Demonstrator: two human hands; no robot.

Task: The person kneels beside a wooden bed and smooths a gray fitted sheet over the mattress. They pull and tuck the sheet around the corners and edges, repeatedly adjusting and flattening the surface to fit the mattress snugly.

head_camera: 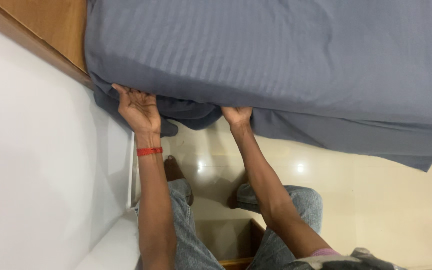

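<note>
A grey striped bedsheet point(276, 55) covers the bed and hangs over its edge toward the glossy cream floor point(376, 200). The left hand point(138, 110) grips the sheet at the bed's corner, beside the wooden headboard point(46, 25) — its fingers curl up under the fabric, palm showing, with a red thread band point(149, 151) on the wrist. The right hand point(236, 116) is just along the same edge, pushed under the hanging sheet — its fingers are hidden, so their state cannot be told. A loose bunch of sheet sags between the two hands. A white wall point(31, 165) runs beside the bed's corner.
</note>
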